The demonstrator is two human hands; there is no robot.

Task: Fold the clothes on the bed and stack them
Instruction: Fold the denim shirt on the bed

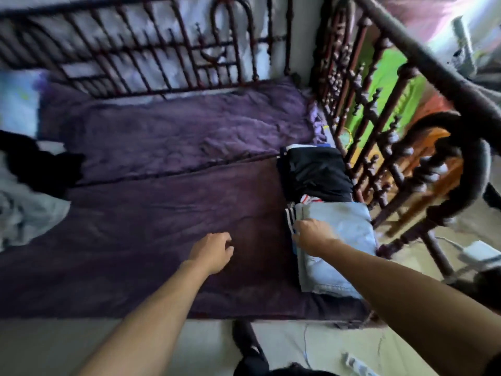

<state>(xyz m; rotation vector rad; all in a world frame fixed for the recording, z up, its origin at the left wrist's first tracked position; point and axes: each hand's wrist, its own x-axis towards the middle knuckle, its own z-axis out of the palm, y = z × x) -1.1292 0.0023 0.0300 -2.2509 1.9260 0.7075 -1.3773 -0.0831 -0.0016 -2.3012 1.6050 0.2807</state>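
Observation:
A folded pair of light blue jeans lies on top of a stack at the bed's right side, over a garment with black and white stripes. My right hand rests on the left edge of the jeans, fingers curled at the edge of the stack. Behind it sits a folded black garment on a second pile. My left hand hovers over the purple bedsheet with loosely curled fingers, holding nothing. Unfolded grey clothes and a black garment lie at the far left.
A dark red metal headboard runs along the back and an ornate railing closes the right side. A white charger and cable lie on the floor at right. A dark slipper sits below the bed edge.

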